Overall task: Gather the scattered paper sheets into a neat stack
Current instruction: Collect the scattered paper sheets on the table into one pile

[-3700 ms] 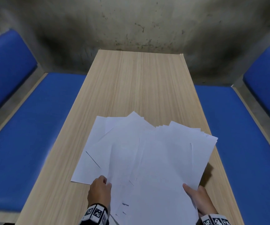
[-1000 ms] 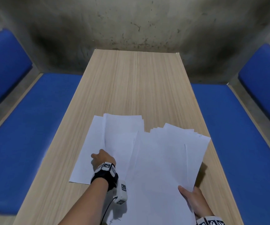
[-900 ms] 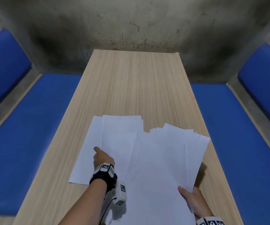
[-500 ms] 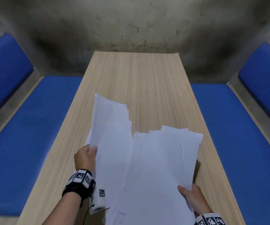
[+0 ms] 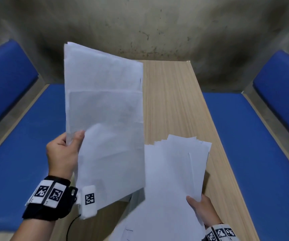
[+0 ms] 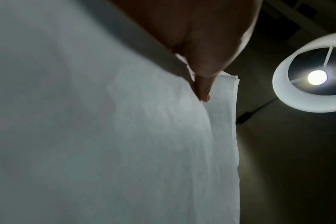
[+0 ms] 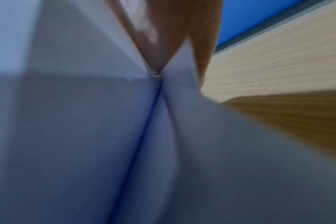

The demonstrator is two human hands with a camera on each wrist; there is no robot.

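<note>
My left hand (image 5: 65, 152) pinches the left edge of a few white sheets (image 5: 105, 119) and holds them upright, lifted off the table. The left wrist view shows the thumb (image 6: 203, 84) pressed on those sheets (image 6: 125, 144). My right hand (image 5: 201, 207) grips the near right edge of a fanned bundle of white sheets (image 5: 171, 180), which slopes up from the wooden table (image 5: 175, 101). In the right wrist view, blurred fingers (image 7: 163, 45) pinch that paper (image 7: 86, 136). Both bundles overlap near the middle.
The long wooden table runs away from me to a stained concrete wall (image 5: 140, 23). Blue cushioned benches (image 5: 27, 136) flank it on both sides. A lit ceiling lamp (image 6: 314, 75) shows in the left wrist view.
My left hand took hold of the left-hand sheets and raised them from flat on the table to upright. The right hand has kept its hold on the fanned bundle.
</note>
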